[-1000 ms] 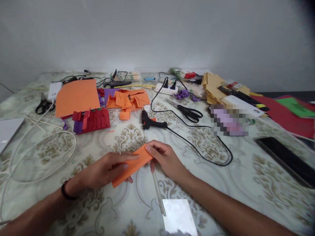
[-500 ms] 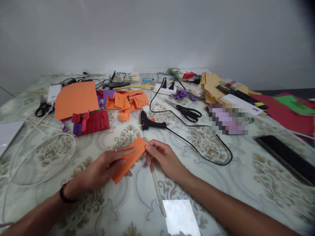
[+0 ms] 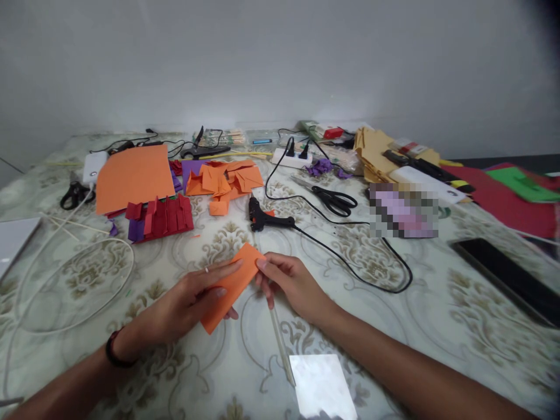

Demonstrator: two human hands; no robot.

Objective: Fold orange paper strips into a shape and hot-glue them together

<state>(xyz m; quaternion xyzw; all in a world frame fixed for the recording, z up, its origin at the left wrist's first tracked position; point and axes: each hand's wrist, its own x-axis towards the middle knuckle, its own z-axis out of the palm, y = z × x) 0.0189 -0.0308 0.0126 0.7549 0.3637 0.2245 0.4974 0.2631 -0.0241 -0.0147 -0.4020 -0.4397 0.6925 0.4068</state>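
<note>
Above the middle of the table, a folded strip of orange paper [image 3: 236, 280] slants up to the right. My left hand [image 3: 195, 297] is closed on its lower left part, with fingertips of that hand showing past the near edge. At the upper right edge, my right hand [image 3: 291, 283] pinches the paper between thumb and fingers. A black glue gun [image 3: 269, 220] lies just beyond the hands, its cord running right. Between my forearms lie a thin clear stick [image 3: 280, 350] and a white square [image 3: 322, 382].
Folded orange pieces [image 3: 227, 178], folded red pieces [image 3: 168, 217] and orange sheets [image 3: 135, 178] lie at the back left. Black scissors [image 3: 335, 200] and a white power strip [image 3: 292, 158] are behind the glue gun. A phone [image 3: 503, 277] rests at the right; a white cable [image 3: 131, 256] loops at the left.
The orange paper has turned very slightly in my hands, its near edge now a little lower. Both hands keep their hold, and the view has shifted a touch.
</note>
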